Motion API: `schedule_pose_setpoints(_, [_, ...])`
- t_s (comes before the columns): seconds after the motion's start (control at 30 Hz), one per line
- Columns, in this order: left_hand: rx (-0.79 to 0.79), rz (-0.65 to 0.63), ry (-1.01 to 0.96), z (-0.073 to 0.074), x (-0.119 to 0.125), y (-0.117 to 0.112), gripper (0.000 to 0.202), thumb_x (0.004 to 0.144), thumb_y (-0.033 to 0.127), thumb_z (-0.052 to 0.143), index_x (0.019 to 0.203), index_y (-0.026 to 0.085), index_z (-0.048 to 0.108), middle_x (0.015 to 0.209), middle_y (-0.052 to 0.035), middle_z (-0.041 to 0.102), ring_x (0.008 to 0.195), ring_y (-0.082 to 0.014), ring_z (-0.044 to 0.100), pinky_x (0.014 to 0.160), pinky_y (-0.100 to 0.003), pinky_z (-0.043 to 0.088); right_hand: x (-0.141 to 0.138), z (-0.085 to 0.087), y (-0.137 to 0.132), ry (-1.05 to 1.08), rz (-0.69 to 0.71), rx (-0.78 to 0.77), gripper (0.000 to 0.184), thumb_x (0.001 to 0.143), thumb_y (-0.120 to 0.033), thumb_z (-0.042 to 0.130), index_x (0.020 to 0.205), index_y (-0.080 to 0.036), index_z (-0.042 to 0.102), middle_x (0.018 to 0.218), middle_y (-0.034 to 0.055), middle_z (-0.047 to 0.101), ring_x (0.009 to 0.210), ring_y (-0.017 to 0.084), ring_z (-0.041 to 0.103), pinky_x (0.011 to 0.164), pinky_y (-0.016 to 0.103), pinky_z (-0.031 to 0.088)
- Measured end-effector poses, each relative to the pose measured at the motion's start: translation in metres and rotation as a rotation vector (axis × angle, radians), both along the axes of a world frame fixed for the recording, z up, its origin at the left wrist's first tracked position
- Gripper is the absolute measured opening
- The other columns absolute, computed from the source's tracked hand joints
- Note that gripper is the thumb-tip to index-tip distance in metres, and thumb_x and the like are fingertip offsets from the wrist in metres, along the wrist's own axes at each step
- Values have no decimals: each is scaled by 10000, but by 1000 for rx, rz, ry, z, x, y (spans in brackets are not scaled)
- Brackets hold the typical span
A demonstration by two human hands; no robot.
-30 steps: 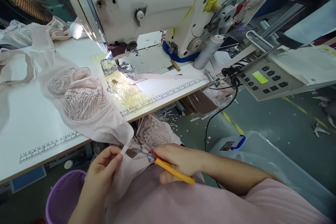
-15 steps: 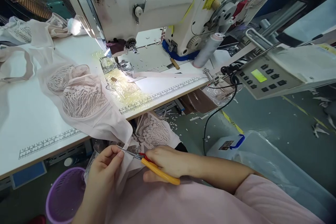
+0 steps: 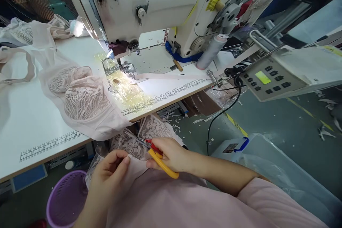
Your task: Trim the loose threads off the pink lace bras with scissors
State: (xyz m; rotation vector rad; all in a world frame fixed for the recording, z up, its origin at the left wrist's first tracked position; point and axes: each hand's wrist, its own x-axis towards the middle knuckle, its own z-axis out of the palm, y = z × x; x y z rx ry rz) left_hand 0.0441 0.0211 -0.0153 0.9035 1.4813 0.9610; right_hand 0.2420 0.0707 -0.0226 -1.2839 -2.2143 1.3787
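Observation:
My left hand (image 3: 110,174) pinches the edge of a pale pink fabric piece (image 3: 136,169) between thumb and fingers, close to my lap. Closed around the handles of a pair of scissors (image 3: 163,164), one yellow-orange and one red, is my right hand (image 3: 171,154). The blades point up and left, just below the table edge and apart from the fabric in my left hand. On the table lies a pale pink lace bra (image 3: 85,99), its near end over the edge. More lace bra pieces (image 3: 157,131) hang below the table, partly hidden by the scissors and hands.
A white sewing machine (image 3: 152,3) stands at the back of the white table (image 3: 34,121). A pale tape (image 3: 171,76) runs to its needle area from the right. A control box (image 3: 275,74) juts out right. A purple basket (image 3: 66,199) and a clear bin (image 3: 256,160) flank me.
My right hand has raised the scissors away from my left fingers. The table bra's near end, earlier joined to the fabric at my left hand, is now separate and has dropped back toward the edge.

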Motion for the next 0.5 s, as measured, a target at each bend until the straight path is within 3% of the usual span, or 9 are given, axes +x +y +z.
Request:
schedule_pose_setpoints(0.13, [285, -296, 321, 6, 2, 0, 111, 776, 277, 604, 705, 217, 664, 754, -40, 654, 704, -190, 589, 623, -262, 450, -8, 4, 8, 213, 53, 54, 431, 697, -407, 687, 616, -198, 319, 649, -37, 453, 575, 91, 396, 523, 209, 315])
schedule_pose_setpoints(0.3, [439, -489, 556, 8, -2, -1, 119, 826, 252, 552, 813, 257, 671, 718, -11, 674, 650, -171, 626, 574, -228, 464, -19, 4, 12, 149, 251, 4, 297, 668, -198, 660, 635, -194, 365, 657, -39, 480, 610, 102, 420, 550, 208, 338])
schedule_pose_setpoints(0.4, [542, -693, 760, 4, -24, -1, 201, 839, 231, 511, 1000, 244, 631, 852, -41, 707, 777, -217, 655, 665, -276, 480, -10, 7, 14, 170, 276, 47, 287, 641, -168, 632, 635, -201, 348, 635, -42, 458, 586, 100, 402, 541, 209, 332])
schedule_pose_setpoints(0.5, [582, -762, 967, -2, -56, 0, 243, 837, 186, 470, 1044, 234, 588, 925, -46, 712, 824, -252, 656, 871, -392, 410, 9, 14, 18, 246, 197, 183, 296, 677, -207, 574, 613, -209, 285, 593, -44, 396, 545, 95, 349, 513, 216, 298])
